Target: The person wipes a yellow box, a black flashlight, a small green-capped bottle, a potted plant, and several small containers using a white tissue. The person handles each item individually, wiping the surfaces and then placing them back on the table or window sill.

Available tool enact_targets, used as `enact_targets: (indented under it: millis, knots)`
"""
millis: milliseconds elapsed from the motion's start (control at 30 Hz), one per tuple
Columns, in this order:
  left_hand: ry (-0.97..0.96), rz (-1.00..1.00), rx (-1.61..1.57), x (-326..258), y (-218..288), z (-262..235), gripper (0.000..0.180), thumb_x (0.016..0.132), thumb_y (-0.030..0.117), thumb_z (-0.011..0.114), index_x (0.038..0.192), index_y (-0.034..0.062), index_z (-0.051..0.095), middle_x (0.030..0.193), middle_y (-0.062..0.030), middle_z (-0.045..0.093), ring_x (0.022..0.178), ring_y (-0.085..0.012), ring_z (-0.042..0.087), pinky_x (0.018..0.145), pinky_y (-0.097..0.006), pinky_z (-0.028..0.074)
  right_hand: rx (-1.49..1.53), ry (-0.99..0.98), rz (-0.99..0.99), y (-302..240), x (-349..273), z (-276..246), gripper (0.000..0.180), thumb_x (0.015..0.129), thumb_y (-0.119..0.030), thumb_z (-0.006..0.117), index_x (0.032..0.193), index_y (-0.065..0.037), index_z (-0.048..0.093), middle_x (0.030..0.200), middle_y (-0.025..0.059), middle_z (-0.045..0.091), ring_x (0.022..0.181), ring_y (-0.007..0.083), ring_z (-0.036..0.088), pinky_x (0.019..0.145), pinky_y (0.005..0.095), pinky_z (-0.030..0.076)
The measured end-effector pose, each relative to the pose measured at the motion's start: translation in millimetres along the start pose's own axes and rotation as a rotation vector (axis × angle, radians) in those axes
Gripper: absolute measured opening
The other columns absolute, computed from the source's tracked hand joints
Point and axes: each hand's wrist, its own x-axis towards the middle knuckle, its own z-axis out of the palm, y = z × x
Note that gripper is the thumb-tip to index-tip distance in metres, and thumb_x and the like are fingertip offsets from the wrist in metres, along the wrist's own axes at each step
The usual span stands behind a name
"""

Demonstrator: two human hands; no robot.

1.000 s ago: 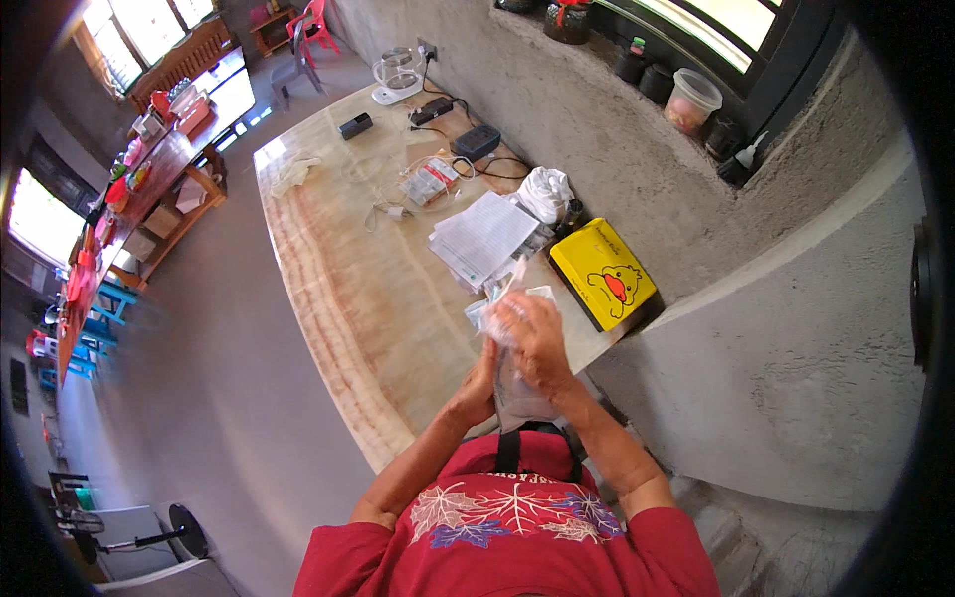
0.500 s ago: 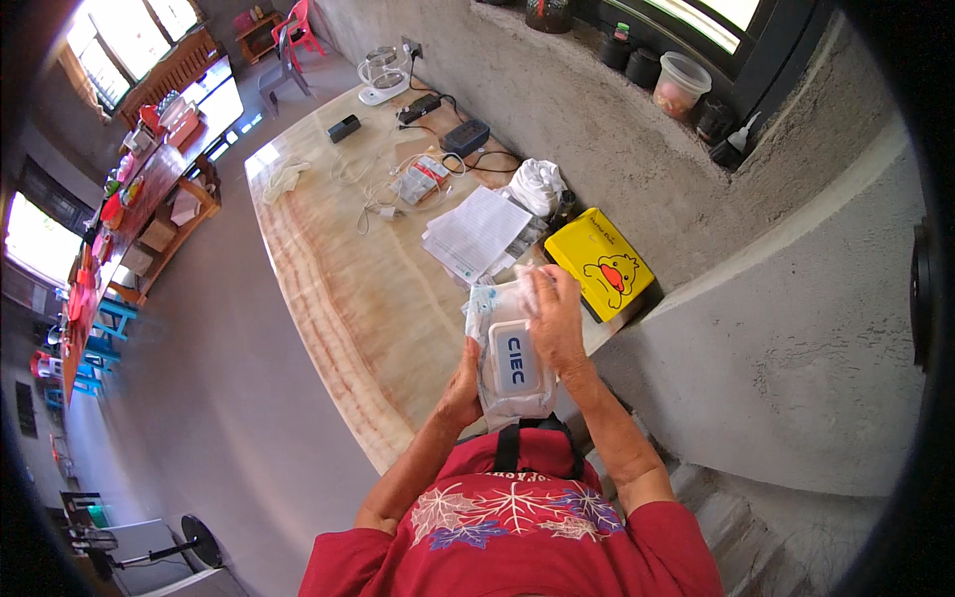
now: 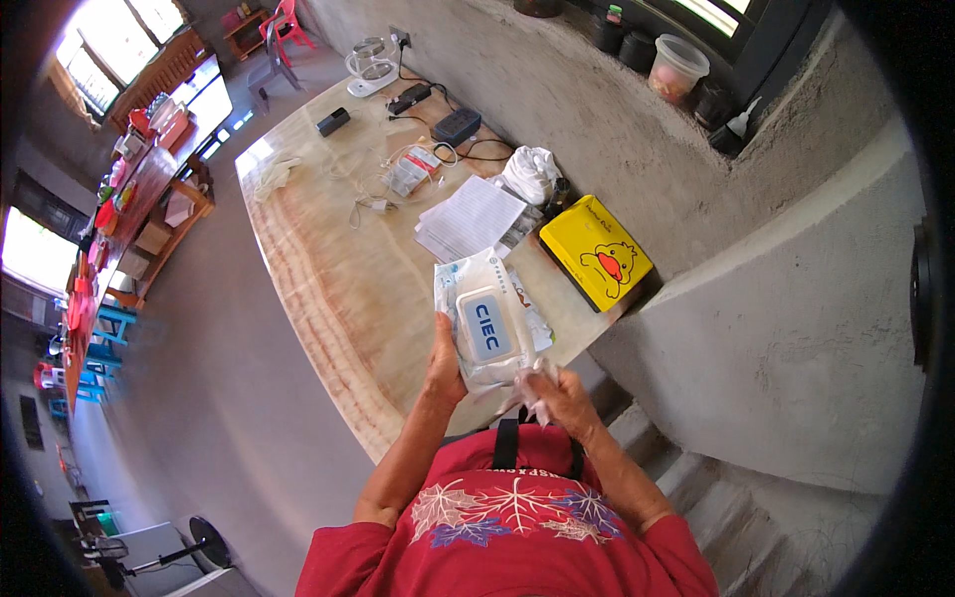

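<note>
My left hand (image 3: 445, 364) is closed round the left side of a white pack of wet wipes (image 3: 487, 326), holding it above the near end of the table. The pack's lid with blue lettering faces up and looks closed. Crumpled in my right hand (image 3: 569, 400) is a thin whitish wipe (image 3: 537, 386), next to the pack's lower right corner. Part of another white packet (image 3: 534, 320) shows beyond the pack's right edge.
On the marble-patterned table (image 3: 308, 269) lie paper sheets (image 3: 473, 217), a yellow duck-print box (image 3: 599, 255), a white cloth (image 3: 531, 176), cables and a black adapter (image 3: 457, 126). A glass kettle (image 3: 370, 66) stands at the far end. A rough wall borders the right side.
My right hand has moved from the pack's upper right down to its lower right corner, carrying the wipe. The pack has shifted a little left and up in my left hand.
</note>
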Motion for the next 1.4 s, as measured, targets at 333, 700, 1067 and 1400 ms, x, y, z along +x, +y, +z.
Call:
enact_targets:
  millis: [333, 700, 1067, 1400]
  knots:
    - [-0.042, -0.006, 0.063, 4.6, -15.0, -3.1, 0.062, 0.092, 0.056, 0.030, 0.131, 0.0092, 0.039, 0.123, -0.0114, 0.052, 0.105, -0.0273, 0.056, 0.088, -0.044, 0.049, -0.890, 0.433, -0.684, -27.7, 65.4, 1.1, 0.028, 0.087, -0.012, 0.054, 0.112, -0.001, 0.057, 0.107, 0.0144, 0.056, 0.098, 0.0238, 0.054, 0.087, 0.0335, 0.043]
    - [0.147, 0.070, 0.038, 12.2, -18.1, -53.3, 0.043, 0.079, 0.006, 0.065, 0.119, 0.0036, 0.048, 0.106, -0.0121, 0.060, 0.093, -0.0272, 0.061, 0.079, -0.045, 0.053, -1.099, -0.348, -0.743, 31.9, 27.5, 14.8, 0.051, 0.067, -0.005, 0.059, 0.118, -0.004, 0.054, 0.109, 0.0116, 0.055, 0.104, 0.0282, 0.050, 0.091, 0.0367, 0.041]
    - [0.102, -0.179, -0.150, 25.4, -50.4, -53.3, 0.039, 0.082, 0.013, 0.064, 0.118, 0.0044, 0.050, 0.106, -0.0103, 0.062, 0.096, -0.0255, 0.061, 0.084, -0.045, 0.051, 0.103, -0.163, 0.123, 61.2, 82.4, -43.0, 0.041, 0.084, -0.021, 0.065, 0.114, 0.002, 0.050, 0.101, 0.0077, 0.060, 0.092, 0.0137, 0.059, 0.075, 0.0279, 0.050]
    - [0.175, -0.289, -0.143, 68.2, -76.3, -73.7, 0.045, 0.081, 0.019, 0.065, 0.120, 0.0049, 0.050, 0.112, -0.0146, 0.060, 0.100, -0.0310, 0.059, 0.090, -0.049, 0.047, 0.363, -0.163, 0.498, 47.1, 57.9, -60.8, 0.041, 0.082, -0.023, 0.066, 0.113, 0.000, 0.052, 0.097, 0.0096, 0.063, 0.081, 0.0161, 0.064, 0.066, 0.0266, 0.054]
